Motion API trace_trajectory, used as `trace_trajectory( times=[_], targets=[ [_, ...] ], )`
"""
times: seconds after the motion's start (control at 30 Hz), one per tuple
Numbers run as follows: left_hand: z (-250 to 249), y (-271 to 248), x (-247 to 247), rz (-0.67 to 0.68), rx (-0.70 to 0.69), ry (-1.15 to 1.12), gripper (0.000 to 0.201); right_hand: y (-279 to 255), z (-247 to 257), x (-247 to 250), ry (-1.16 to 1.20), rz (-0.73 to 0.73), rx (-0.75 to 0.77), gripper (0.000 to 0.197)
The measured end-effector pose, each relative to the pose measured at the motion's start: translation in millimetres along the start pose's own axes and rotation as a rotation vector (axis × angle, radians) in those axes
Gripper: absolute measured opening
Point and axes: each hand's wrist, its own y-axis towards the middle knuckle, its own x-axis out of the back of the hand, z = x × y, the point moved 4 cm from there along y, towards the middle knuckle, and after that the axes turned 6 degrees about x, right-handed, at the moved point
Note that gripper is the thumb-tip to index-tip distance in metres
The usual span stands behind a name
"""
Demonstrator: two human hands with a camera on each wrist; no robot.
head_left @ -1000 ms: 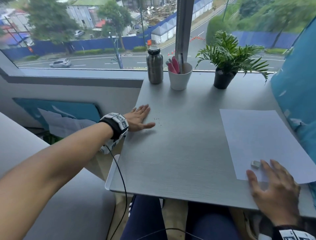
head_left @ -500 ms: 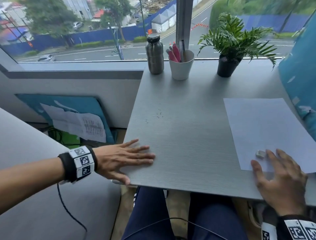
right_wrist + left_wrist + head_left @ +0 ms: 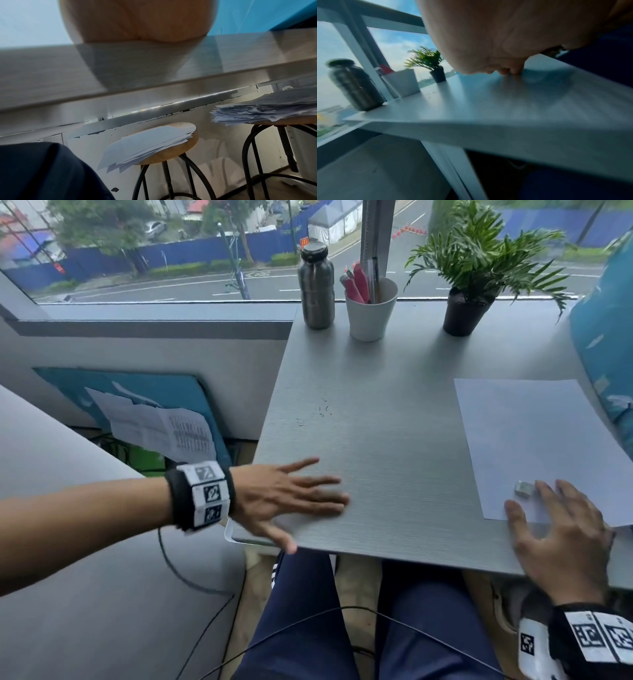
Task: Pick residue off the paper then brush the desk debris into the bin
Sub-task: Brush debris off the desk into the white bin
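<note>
The left hand [image 3: 274, 501] lies flat on the grey desk [image 3: 394, 457] near its front left corner. Its fingers [image 3: 318, 498] are straight and spread, and they point to the right across the desk top. It holds nothing. In the left wrist view the fingertips [image 3: 513, 71] touch the desk top.

A few tiny dark specks of debris [image 3: 322, 412] sit on the desk, farther back than the left hand and well apart from its fingers.

A white sheet of paper [image 3: 534, 440] lies on the right side of the desk. The right hand [image 3: 561, 542] rests at the near edge of the paper, palm down, with its fingers loose and spread. The fingertips lie on the paper's near edge. It holds nothing. A small grey lump of residue [image 3: 524, 487] sits on the paper, just beside the tips of the right hand's fingers. You cannot tell if a finger touches it.

At the back of the desk, by the window, stand a metal bottle [image 3: 315, 285], a white cup [image 3: 371, 309] with pink pens in it, and a green plant in a black pot [image 3: 462, 309].

The right wrist view shows two round stools under the desk with stacks of paper [image 3: 145, 144] on them.
</note>
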Motion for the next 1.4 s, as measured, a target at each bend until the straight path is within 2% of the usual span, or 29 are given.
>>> trace_trajectory(
  times=[0.07,0.17,0.23,0.3,0.37,0.47,0.53,0.63,0.8,0.87,0.93,0.97,1.03,1.13,1.27,1.4],
  targets=[
    [4,-4,-9,0.003,0.049,-0.07,0.088,0,1,0,0.005,-0.002,-0.001,0.065],
    [49,2,-12,0.04,0.269,-0.079,0.083,0,2,2,0.007,-0.006,0.004,0.065],
    [81,9,-8,0.071,0.446,-0.065,0.086,0,2,3,0.008,-0.008,0.009,0.065],
    [90,23,4,0.052,0.539,-0.09,0.092,0,2,3,0.009,-0.011,0.01,0.066],
    [67,47,18,0.017,0.474,-0.12,0.096,0,3,2,0.007,-0.01,0.011,0.066],
    [8,91,33,-0.005,0.272,-0.156,0.096,0,1,2,0.004,-0.007,0.007,0.066],
    [-9,111,37,0.0,0.244,-0.185,0.093,0,2,2,0.012,-0.005,0.009,0.067],
    [10,114,32,0.001,0.349,-0.206,0.091,0,1,1,0.014,-0.004,0.004,0.066],
    [68,75,15,0.053,0.676,-0.188,0.1,-1,-1,-1,0.0,-0.013,0.013,0.068],
    [75,68,18,0.09,0.798,-0.148,0.107,0,-1,0,-0.001,-0.012,0.013,0.07],
    [71,78,30,0.057,0.868,-0.161,0.114,-1,-1,0,0.001,-0.01,0.014,0.07],
    [65,89,37,0.015,0.856,-0.191,0.114,-1,-1,0,0.004,-0.009,0.014,0.071],
    [46,119,51,-0.038,0.745,-0.282,0.109,0,-1,0,0.008,-0.008,0.007,0.072],
    [15,166,62,0.001,0.601,-0.389,0.101,-1,0,0,0.01,-0.01,0.005,0.074],
    [20,179,54,0.014,0.626,-0.442,0.096,-1,0,0,0.014,-0.005,0.01,0.073],
    [64,133,27,0.036,0.787,-0.428,0.095,-1,-1,0,0.011,-0.004,0.007,0.073]
  ],
)
